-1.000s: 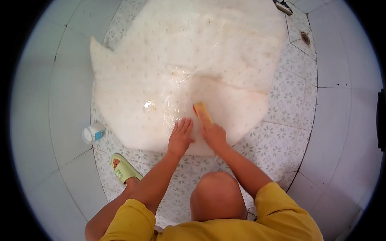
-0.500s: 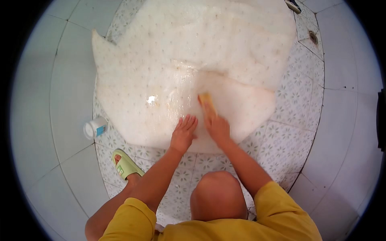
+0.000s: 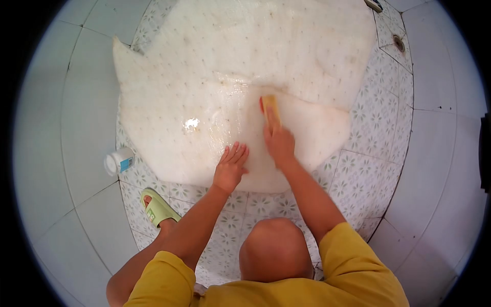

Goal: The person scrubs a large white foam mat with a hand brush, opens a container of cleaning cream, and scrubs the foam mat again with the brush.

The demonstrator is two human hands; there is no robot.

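Note:
A large off-white rug or mat (image 3: 169, 92), wet and glossy in the middle and dotted with small marks, is spread over the tiled floor. My right hand (image 3: 280, 145) is closed around a scrub brush (image 3: 271, 108) with a yellowish handle and a red edge on its left side. The brush lies against the rug just below a crease; its bristles are hidden. Flat on the rug near its front edge, my left hand (image 3: 232, 165) has its fingers stretched out and holds nothing.
A white jar or tub with a blue label (image 3: 120, 161) lies on its side left of the rug. My foot in a green slipper (image 3: 158, 207) is below it. Tiled walls stand at both sides. A floor drain (image 3: 398, 43) and a dark object (image 3: 374, 5) are at upper right.
My right hand has pushed the brush forward, away from me, and slightly right along the rug. My left hand stays nearly in place on the rug.

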